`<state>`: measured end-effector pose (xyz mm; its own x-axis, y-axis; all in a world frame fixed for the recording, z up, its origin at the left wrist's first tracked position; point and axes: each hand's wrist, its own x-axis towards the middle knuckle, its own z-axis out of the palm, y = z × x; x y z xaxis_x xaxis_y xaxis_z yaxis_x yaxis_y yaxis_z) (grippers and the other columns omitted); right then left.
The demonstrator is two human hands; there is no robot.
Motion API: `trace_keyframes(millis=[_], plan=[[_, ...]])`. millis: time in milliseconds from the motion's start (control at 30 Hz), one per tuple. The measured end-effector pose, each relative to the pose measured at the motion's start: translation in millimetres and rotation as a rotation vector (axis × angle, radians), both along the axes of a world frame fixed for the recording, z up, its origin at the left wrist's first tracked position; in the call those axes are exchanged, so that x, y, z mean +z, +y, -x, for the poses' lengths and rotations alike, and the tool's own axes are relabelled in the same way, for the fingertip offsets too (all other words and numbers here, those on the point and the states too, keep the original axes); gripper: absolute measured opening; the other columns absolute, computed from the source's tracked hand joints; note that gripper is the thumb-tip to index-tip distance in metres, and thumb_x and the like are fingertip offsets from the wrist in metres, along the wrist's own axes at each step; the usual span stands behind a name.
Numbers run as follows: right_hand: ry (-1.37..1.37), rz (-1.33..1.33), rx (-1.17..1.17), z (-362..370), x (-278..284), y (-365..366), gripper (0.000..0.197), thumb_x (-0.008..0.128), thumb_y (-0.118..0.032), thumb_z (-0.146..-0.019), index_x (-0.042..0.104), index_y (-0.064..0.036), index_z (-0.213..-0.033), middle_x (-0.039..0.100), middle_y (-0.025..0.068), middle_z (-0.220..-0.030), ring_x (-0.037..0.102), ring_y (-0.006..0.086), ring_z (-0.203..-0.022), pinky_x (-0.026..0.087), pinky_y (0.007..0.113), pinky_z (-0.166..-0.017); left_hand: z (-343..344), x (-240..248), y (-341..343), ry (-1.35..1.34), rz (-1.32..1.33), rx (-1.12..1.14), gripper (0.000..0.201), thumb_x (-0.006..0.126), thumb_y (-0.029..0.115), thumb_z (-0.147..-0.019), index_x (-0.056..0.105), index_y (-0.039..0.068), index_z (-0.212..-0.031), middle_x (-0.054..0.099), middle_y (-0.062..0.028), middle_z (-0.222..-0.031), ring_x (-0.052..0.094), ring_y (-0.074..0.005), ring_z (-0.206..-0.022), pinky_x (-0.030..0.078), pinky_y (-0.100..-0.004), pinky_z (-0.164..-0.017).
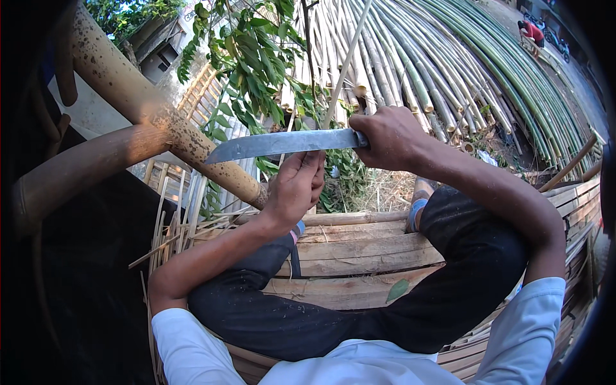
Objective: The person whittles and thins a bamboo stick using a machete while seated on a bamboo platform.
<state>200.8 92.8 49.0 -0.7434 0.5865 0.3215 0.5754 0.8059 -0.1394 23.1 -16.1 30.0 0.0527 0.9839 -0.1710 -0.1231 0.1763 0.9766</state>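
Observation:
My right hand is wrapped round the handle of a long knife, whose broad grey blade lies nearly level and points left. Just under the blade, my left hand is closed in a pinch. A thin pale bamboo strip runs down from the top edge, passes at the blade and meets the fingers of my left hand. The blade's edge is at or very close to the strip; whether it bites in, I cannot tell. My fingers partly hide the strip's lower part.
I sit on a slatted bamboo platform, knees apart. A thick spotted bamboo pole slants across the left, joined by another pole. Leafy branches hang ahead. Many bamboo poles lie beyond; a person in red is far right.

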Motion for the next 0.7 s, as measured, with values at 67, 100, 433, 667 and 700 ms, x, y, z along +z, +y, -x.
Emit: trace_keyframes(millis=[67, 100, 433, 667, 700], plan=[[-0.032, 0.005, -0.024, -1, 3, -1, 0.014, 0.067, -0.016, -0.065, 0.062, -0.0101, -0.076, 0.058, 0.0091, -0.054, 0.060, 0.0306, -0.050, 0.046, 0.042, -0.049, -1, 0, -3, 0.088, -0.061, 0.004, 0.031, 0.038, 0.039, -0.100, 0.042, 0.012, -0.086, 0.026, 0.0064, -0.059, 0.022, -0.0025, -0.042, 0.016, -0.0201, -0.036], [-0.033, 0.006, -0.025, -2, 2, 0, 0.014, 0.067, -0.016, -0.065, 0.062, -0.0101, -0.076, 0.058, 0.0091, -0.054, 0.060, 0.0306, -0.050, 0.046, 0.042, -0.049, -1, -1, -3, 0.087, -0.061, 0.003, 0.031, 0.038, 0.039, -0.100, 0.042, 0.012, -0.086, 0.026, 0.0064, -0.059, 0.022, -0.0025, -0.042, 0.016, -0.0201, -0.036], [-0.011, -0.017, -0.101, -15, -10, 20, 0.012, 0.065, -0.013, -0.063, 0.065, -0.0086, -0.074, 0.060, 0.0118, -0.055, 0.060, 0.0310, -0.051, 0.047, 0.043, -0.053, 5, -3, -1, 0.102, -0.086, 0.013, 0.032, 0.038, 0.035, -0.101, 0.044, 0.009, -0.084, 0.030, 0.0061, -0.059, 0.027, -0.0030, -0.046, 0.023, -0.0209, -0.040], [0.047, 0.036, -0.221, -38, -16, 32, 0.013, 0.063, -0.014, -0.067, 0.066, -0.0052, -0.075, 0.061, 0.0166, -0.061, 0.062, 0.0355, -0.060, 0.049, 0.044, -0.060, 7, -5, 0, 0.154, -0.045, -0.003, 0.033, 0.037, 0.037, -0.101, 0.043, 0.010, -0.083, 0.031, 0.0059, -0.059, 0.027, -0.0030, -0.045, 0.022, -0.0204, -0.038], [0.038, 0.079, -0.234, -37, -18, 32, 0.013, 0.063, -0.014, -0.067, 0.066, -0.0046, -0.075, 0.061, 0.0170, -0.062, 0.062, 0.0357, -0.061, 0.049, 0.044, -0.062, 7, -5, 0, 0.152, -0.044, -0.001, 0.033, 0.037, 0.037, -0.101, 0.043, 0.010, -0.083, 0.031, 0.0059, -0.059, 0.027, -0.0030, -0.045, 0.022, -0.0204, -0.038]])
